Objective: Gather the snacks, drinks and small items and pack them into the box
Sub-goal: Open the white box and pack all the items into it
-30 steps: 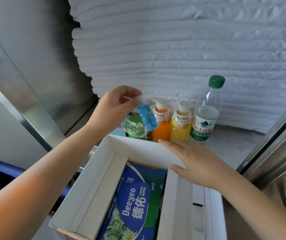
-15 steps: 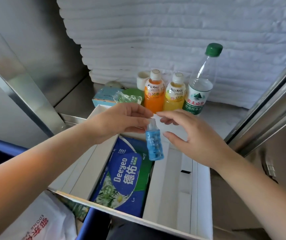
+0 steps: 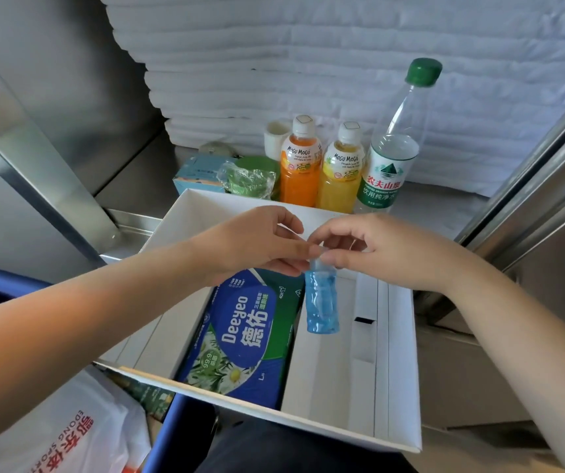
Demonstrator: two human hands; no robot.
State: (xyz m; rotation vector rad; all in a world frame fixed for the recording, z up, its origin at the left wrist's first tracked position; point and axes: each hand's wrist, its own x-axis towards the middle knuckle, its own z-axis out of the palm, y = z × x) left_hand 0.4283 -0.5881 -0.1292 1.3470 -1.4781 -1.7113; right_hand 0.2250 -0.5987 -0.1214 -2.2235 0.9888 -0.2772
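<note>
Steel shelf (image 3: 130, 192) beyond; my left hand (image 3: 257, 244) and right hand (image 3: 387, 250) pinch a crinkled blue bottle (image 3: 322, 302) above the box (image 3: 400, 370).

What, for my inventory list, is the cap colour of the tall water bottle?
Green cap on the water bottle, head view.

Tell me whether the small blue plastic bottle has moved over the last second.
Yes. The small blue plastic bottle came from in front of the orange juice bottle back over the white cardboard box.

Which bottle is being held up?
The small blue bottle, pinched by the left hand and right hand above the box; the orange drink, yellow drink and water bottle stand behind.
</note>
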